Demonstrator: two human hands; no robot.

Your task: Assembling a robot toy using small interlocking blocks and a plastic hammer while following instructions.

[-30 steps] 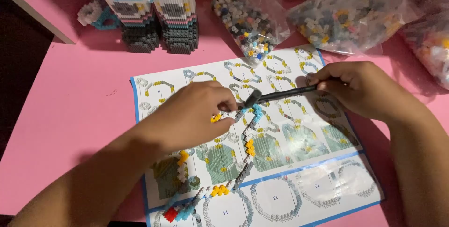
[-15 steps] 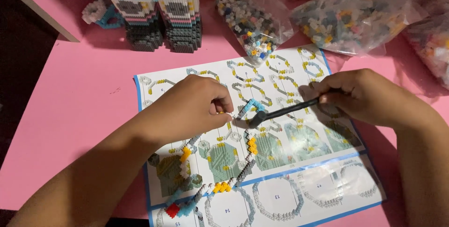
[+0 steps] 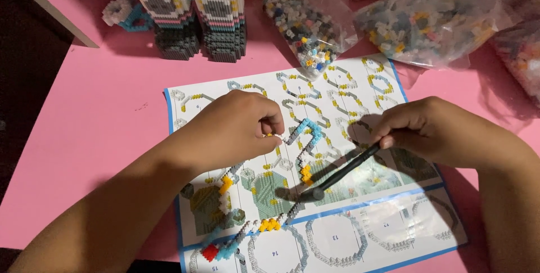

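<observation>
A: Left of centre, the left hand [image 3: 236,129] pinches the thin block ring [image 3: 281,163] lying on the instruction sheet [image 3: 360,233]. What changed?

B: The right hand [image 3: 427,129], gripping the black tool [image 3: 337,174], has swung its tip down off the ring's blue corner. So that spot looks pressed.

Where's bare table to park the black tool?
Bare pink table lies left of the instruction sheet, below the block figure. The top right is crowded with bags of bricks; the sheet's middle holds both hands and the brick chain.
</observation>
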